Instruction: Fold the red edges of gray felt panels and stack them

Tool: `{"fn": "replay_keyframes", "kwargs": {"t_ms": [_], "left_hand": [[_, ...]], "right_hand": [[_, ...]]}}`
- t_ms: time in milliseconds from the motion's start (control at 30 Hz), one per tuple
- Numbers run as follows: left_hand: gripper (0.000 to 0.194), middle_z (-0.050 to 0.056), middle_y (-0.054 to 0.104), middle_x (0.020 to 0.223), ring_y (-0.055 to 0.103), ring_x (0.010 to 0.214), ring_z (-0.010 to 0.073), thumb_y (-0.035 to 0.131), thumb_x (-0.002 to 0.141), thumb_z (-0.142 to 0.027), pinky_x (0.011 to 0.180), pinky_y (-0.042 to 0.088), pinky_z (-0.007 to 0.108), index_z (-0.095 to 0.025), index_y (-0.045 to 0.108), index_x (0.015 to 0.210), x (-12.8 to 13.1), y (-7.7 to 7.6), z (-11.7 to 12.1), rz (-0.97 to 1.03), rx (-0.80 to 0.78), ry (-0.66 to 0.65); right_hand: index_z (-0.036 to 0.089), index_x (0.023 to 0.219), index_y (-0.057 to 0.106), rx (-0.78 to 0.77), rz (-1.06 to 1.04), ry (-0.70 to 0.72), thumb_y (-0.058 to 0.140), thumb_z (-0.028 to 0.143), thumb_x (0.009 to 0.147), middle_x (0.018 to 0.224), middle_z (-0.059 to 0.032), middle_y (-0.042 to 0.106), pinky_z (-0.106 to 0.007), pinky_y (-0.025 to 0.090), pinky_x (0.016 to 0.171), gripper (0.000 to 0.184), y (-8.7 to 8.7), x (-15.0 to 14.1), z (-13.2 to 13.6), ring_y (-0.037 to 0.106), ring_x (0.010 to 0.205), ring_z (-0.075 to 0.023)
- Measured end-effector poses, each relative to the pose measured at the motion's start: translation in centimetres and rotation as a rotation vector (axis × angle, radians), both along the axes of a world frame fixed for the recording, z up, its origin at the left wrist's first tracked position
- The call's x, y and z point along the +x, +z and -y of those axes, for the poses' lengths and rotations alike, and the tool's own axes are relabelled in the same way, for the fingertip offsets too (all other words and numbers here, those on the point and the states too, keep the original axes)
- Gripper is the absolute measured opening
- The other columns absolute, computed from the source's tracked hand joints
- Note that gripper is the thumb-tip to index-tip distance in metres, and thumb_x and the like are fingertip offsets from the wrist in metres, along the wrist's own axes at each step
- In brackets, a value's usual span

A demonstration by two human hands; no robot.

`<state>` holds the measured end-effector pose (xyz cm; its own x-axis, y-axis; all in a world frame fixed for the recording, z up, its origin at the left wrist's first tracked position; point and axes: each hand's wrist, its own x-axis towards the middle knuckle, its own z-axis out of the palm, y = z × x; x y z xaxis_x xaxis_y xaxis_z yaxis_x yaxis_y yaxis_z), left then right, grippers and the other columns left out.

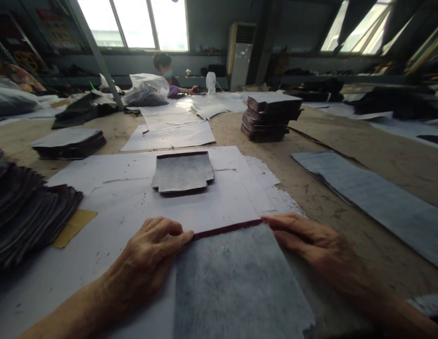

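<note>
A grey cut piece (236, 278) with a dark red folded top edge lies flat on white paper right in front of me. My left hand (153, 252) rests at its upper left corner, fingers curled and pressing the folded edge down. At the upper right corner my right hand (305, 238) lies with its fingers stretched along the edge. A smaller grey shaped piece (182, 173) with the same red edge lies on the paper farther back.
A fanned pile of dark pieces (26, 207) sits at my left, with a yellow sheet (74, 226) beside it. More stacks (68, 142) (270, 117) stand farther back. Long grey strips (374, 200) lie at the right. Another person (166, 73) works at the far end.
</note>
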<state>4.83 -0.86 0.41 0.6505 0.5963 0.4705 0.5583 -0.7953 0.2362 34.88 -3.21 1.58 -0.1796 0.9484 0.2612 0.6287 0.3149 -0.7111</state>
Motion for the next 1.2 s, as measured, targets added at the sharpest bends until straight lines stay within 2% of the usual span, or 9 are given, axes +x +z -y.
{"fn": "replay_keyframes", "kwargs": {"t_ms": [267,400,500,600,667,800,900,1000,1200], "left_hand": [[0.036,0.007,0.056,0.093,0.051,0.083,0.0164,0.036,0.085,-0.007,0.072,0.047,0.031,-0.020,0.056,0.113,0.4,-0.5,-0.2,0.043,-0.051,-0.024],[0.036,0.007,0.056,0.094,0.050,0.083,0.0170,0.036,0.085,-0.007,0.073,0.046,0.032,-0.020,0.056,0.112,0.4,-0.8,-0.3,0.062,-0.051,-0.020],[0.037,0.007,0.056,0.094,0.050,0.083,0.0174,0.035,0.085,-0.006,0.072,0.046,0.033,-0.019,0.056,0.111,0.5,-0.8,-0.4,0.090,-0.043,-0.027],[0.037,0.008,0.056,0.094,0.051,0.083,0.0175,0.035,0.085,-0.005,0.072,0.045,0.033,-0.018,0.055,0.113,0.6,-0.7,-0.3,0.082,-0.048,-0.039],[0.036,0.008,0.056,0.092,0.051,0.083,0.0173,0.035,0.085,-0.005,0.073,0.044,0.034,-0.018,0.055,0.112,0.7,-0.5,-0.2,0.079,-0.048,-0.042],[0.033,0.008,0.057,0.088,0.051,0.080,0.0167,0.035,0.085,-0.005,0.073,0.044,0.035,-0.015,0.057,0.109,0.8,-0.2,-0.1,0.104,-0.050,-0.050],[0.033,0.008,0.057,0.088,0.050,0.079,0.0167,0.037,0.084,-0.005,0.071,0.045,0.034,-0.014,0.057,0.108,0.8,-0.1,-0.2,0.101,-0.054,-0.055],[0.035,0.008,0.057,0.086,0.050,0.079,0.0175,0.038,0.081,-0.002,0.071,0.045,0.035,-0.013,0.057,0.108,0.8,0.0,-0.2,0.080,-0.039,-0.053],[0.032,0.007,0.056,0.083,0.049,0.078,0.0181,0.039,0.081,-0.004,0.073,0.042,0.036,-0.013,0.056,0.106,1.0,0.1,-0.1,0.050,-0.056,-0.056]], "right_hand": [[0.024,0.085,0.071,-0.192,-0.031,-0.042,0.061,0.033,0.072,0.097,-0.0027,0.066,-0.029,0.048,0.084,0.018,1.4,0.4,-0.6,0.060,0.092,-0.0192],[0.019,0.085,0.071,-0.343,0.026,-0.239,0.062,0.036,0.069,0.083,-0.0038,0.068,-0.027,0.051,0.070,0.025,2.1,0.9,-1.3,0.063,0.075,-0.0190],[0.017,0.085,0.069,-0.174,0.181,-0.325,0.057,0.030,0.074,0.076,-0.0032,0.068,-0.026,0.052,0.062,0.021,2.3,0.5,-1.4,0.062,0.065,-0.0167],[0.017,0.094,0.066,0.334,0.393,-0.061,0.046,0.015,0.080,0.092,-0.0056,0.066,-0.033,0.050,0.078,0.025,1.9,-1.0,-1.1,0.060,0.084,-0.0186],[0.014,0.101,0.063,0.531,0.512,0.168,0.037,0.004,0.080,0.096,-0.0080,0.064,-0.036,0.050,0.082,0.036,1.5,-2.3,-0.7,0.056,0.091,-0.0192],[0.009,0.101,0.061,0.502,0.553,0.306,0.030,-0.002,0.077,0.092,-0.0113,0.063,-0.036,0.053,0.076,0.041,0.9,-3.4,-0.5,0.056,0.089,-0.0200],[0.017,0.094,0.062,0.382,0.444,0.178,0.042,0.011,0.084,0.085,-0.0046,0.065,-0.030,0.054,0.069,0.023,1.4,-2.7,-1.0,0.060,0.078,-0.0166],[0.020,0.087,0.063,0.476,0.385,0.029,0.052,0.016,0.082,0.083,-0.0023,0.065,-0.032,0.051,0.071,0.013,2.0,-3.1,-1.8,0.059,0.077,-0.0171],[0.013,0.088,0.063,0.469,0.324,0.372,0.040,0.003,0.081,0.078,-0.0075,0.060,-0.031,0.048,0.062,0.026,0.5,-8.5,-2.0,0.051,0.072,-0.0175]]}}
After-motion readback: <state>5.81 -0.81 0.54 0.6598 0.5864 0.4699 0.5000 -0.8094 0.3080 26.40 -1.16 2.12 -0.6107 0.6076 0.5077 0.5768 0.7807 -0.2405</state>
